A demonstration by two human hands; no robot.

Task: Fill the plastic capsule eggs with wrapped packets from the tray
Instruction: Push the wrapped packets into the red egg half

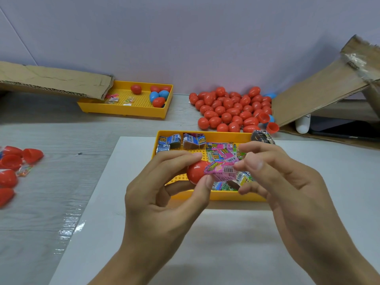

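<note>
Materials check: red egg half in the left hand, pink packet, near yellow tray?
Red egg half: looks like smooth glossy hard plastic, going by the sharp highlight. Pink packet: printed film or foil wrap, probably; creased, with a barcode. Near yellow tray: seemingly moulded matte plastic, with a perforated grid floor and rigid rim.

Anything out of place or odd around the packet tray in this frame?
One dark wrapped packet sits on the far right corner rim of the near yellow plastic tray, not inside it. Two open red capsule halves lie loose beside the red egg pile.
</note>
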